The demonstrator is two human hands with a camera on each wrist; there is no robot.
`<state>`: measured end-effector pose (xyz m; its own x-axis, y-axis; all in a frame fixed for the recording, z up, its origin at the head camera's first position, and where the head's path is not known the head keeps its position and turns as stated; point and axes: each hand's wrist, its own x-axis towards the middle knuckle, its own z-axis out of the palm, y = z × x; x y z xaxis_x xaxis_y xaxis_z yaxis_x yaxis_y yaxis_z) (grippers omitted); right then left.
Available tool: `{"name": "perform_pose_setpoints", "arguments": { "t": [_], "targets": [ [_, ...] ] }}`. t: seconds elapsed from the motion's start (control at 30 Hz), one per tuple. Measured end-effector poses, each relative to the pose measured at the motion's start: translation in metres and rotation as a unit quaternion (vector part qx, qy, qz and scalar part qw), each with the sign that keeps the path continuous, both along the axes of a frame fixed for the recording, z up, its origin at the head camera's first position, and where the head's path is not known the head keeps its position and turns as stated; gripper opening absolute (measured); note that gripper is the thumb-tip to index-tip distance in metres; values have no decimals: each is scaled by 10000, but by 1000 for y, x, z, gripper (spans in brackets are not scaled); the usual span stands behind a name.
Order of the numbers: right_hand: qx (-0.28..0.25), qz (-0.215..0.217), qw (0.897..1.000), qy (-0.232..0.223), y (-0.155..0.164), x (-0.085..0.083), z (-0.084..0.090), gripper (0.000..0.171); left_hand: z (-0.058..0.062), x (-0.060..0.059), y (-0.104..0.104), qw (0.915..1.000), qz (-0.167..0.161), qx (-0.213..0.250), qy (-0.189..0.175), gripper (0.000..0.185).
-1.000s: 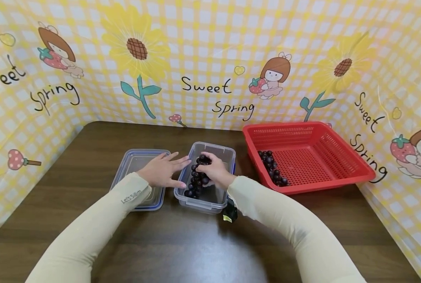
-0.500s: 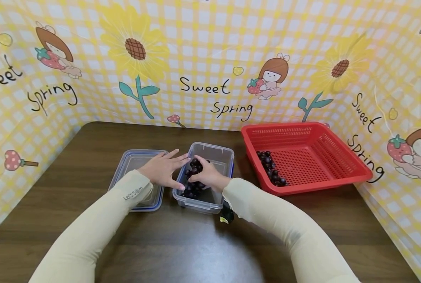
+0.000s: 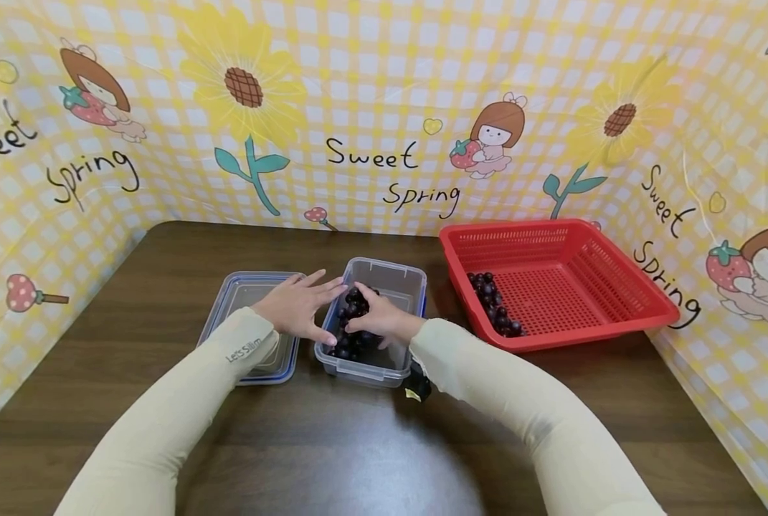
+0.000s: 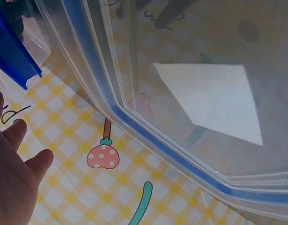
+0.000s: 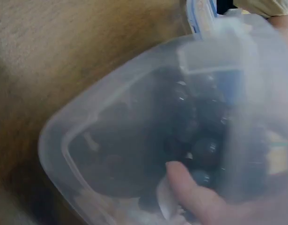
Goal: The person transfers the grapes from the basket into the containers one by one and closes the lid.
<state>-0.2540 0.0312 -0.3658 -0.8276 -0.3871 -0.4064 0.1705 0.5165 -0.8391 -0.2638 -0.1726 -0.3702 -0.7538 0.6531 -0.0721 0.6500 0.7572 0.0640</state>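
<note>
We have our right hand point(image 3: 384, 322) down inside the clear plastic box point(image 3: 393, 276), fingers curled round a bunch of dark grapes point(image 3: 351, 322) that sits low in the box, toward its near left side. Our left hand point(image 3: 296, 308) lies flat with fingers straight and spread, the fingertips reaching the box's left wall and the heel over the blue-rimmed lid point(image 3: 244, 287) just beside it; we judge it is there to steady the box while the other hand settles the fruit. The lid lies upturned on the brown table point(image 3: 358, 459), touching or nearly touching the box, handy to the left hand. To the right stands the red basket point(image 3: 616, 283), a little apart from the box, with a second bunch of grapes point(image 3: 495, 304) along its left wall. Down by the box's near right corner sits a small dark thing with a yellow tag point(image 3: 417, 387), too small for us to name. The left wrist view gives us what the head view cannot: the lid's rim point(image 4: 181, 159) close up, and the fingers point(image 4: 22, 159) straight and holding nothing. The right wrist view is blurred, yet it shows a fingertip point(image 5: 181, 176) in among the grapes point(image 5: 200, 140), seen through the box's cloudy wall point(image 5: 111, 93).
</note>
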Motion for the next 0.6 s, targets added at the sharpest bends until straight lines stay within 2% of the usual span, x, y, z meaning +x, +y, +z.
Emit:
{"name": "perform_pose_setpoints", "arguments": {
  "t": [0.2, 0.27, 0.33, 0.43, 0.53, 0.6],
  "targets": [
    [149, 199, 9996, -110, 14, -4, 13, 86, 1, -4, 1, 9997, 72, 94, -213, 106],
    [197, 207, 9996, -16, 20, -4, 19, 88, 1, -5, 0, 9997, 52, 112, -198, 106],
    [263, 235, 9991, 232, 27, -4, 30, 88, 0, -5, 0, 9997, 26, 159, -175, 106],
    [304, 341, 9951, 878, 46, -5, 49, 88, -1, -6, 1, 9994, 22, 295, -187, 105],
    [332, 386, 9878, 1471, 74, -11, 70, 86, -3, -5, 1, 9985, 56, 463, -287, 104],
    [438, 257, 9849, 1654, 98, -16, 81, 84, -4, -5, 0, 9980, 82, 520, -336, 104]
  ]
}}
